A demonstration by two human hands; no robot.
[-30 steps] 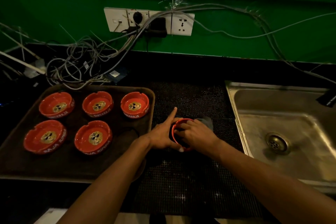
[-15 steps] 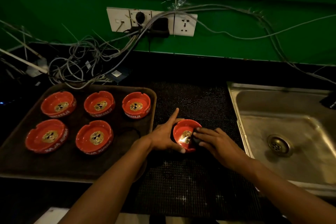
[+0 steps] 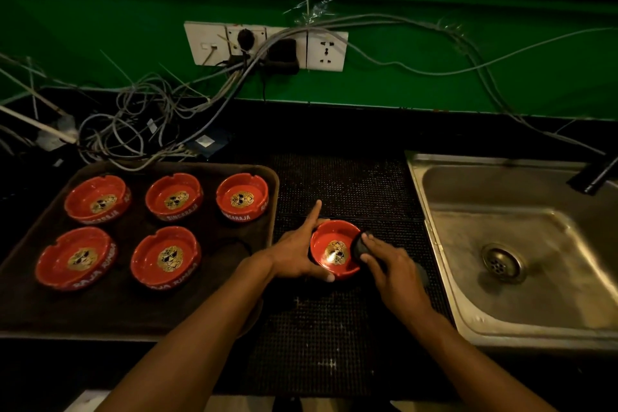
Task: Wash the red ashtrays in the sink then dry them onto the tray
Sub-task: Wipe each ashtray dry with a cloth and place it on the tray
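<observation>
**Sixth ashtray in your hands, five on the tray**

Your left hand (image 3: 294, 252) grips the red ashtray (image 3: 334, 249) by its left rim, thumb curled under the near edge and forefinger pointing straight out away from you. The ashtray is tilted toward you over the black dotted mat (image 3: 337, 184), between the tray and the sink, its gold emblem showing inside.

Your right hand (image 3: 389, 262) presses a dark cloth (image 3: 359, 246) against the ashtray's right inner wall, fingers curled round the cloth.

To your left, the brown tray (image 3: 140, 308) carries five red ashtrays (image 3: 167, 256), three in the far row and two in the near row, all upright and apart from one another.

To your right, the steel sink (image 3: 541, 264) shows its drain (image 3: 501, 262), with a dark tap (image 3: 593, 177) at its far right edge. Behind, tangled cables (image 3: 140, 124) run to the wall sockets (image 3: 266, 45) on the green wall.
</observation>
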